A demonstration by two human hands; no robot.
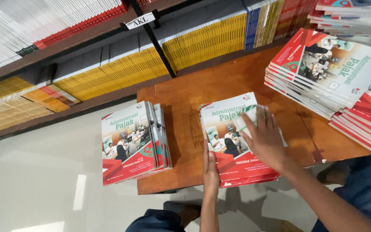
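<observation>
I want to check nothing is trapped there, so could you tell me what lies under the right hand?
The right hand rests flat on the top book of the middle stack. Part of that cover shows beside it; the patch beneath the palm is hidden. The left hand steadies the stack's left edge.

A small white rectangular label with dark lettering sits on the upper shelf edge, beside a black bracket.

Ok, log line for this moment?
left hand: against middle book stack edge | right hand: flat on its top cover | table: wooden
</observation>
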